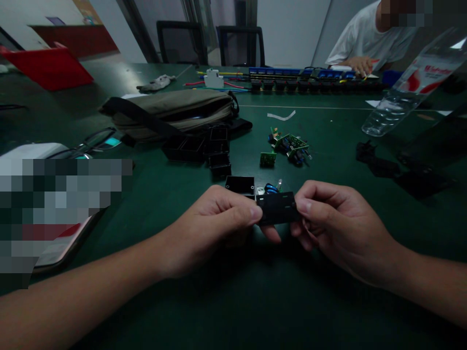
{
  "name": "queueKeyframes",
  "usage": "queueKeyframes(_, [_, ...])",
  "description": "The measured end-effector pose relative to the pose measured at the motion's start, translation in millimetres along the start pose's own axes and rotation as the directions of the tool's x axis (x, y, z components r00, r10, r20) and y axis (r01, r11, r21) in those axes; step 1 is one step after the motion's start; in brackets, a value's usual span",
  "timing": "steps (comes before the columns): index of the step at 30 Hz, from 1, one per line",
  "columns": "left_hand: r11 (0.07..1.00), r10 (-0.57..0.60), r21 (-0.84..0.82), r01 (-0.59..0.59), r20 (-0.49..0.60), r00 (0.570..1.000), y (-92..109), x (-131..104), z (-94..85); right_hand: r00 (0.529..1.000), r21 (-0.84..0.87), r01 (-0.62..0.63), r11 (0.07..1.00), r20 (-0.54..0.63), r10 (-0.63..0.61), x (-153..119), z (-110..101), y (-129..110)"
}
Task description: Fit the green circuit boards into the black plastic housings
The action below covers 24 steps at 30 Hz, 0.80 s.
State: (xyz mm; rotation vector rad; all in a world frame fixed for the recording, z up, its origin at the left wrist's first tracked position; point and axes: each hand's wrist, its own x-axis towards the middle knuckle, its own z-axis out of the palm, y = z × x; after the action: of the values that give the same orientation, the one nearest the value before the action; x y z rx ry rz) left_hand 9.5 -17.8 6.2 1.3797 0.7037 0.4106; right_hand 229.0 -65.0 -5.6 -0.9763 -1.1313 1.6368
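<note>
A flat black plastic cover [277, 208] with small slots is held up between both hands above the green table [226, 311]. My left hand [222, 214] pinches its left edge between thumb and fingers. At its right edge, my right hand [332, 226] grips with thumb and fingertips. Just behind the cover, a blue coiled part [270, 187] and a small clear part [279, 183] show, partly hidden. An open black box [240, 185] lies behind my left hand. Farther back are several green circuit boards [292, 143] in a cluster, with a single board [267, 159] beside them.
Several black boxes [186, 147] stand before a grey-green bag [175, 109]. A clear bottle [404, 97] is at right, near dark parts [379, 163]. Glasses [98, 141] lie left. A row of electrical parts [299, 80] lies at the back, near a person in white [359, 36].
</note>
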Motion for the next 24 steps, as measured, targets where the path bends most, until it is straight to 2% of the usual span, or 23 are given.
queueKeyframes(13, [1.000,-0.019,0.024,0.019,0.004,1.000,0.0,0.1,-1.0,1.000,0.001,-0.012,1.000,-0.015,0.012,1.7,1.7,-0.5])
queueKeyframes(24, [1.000,-0.009,0.014,0.009,0.004,1.000,-0.7,-0.8,-0.6,1.000,0.057,-0.024,0.998,0.020,0.023,1.7,1.7,-1.1])
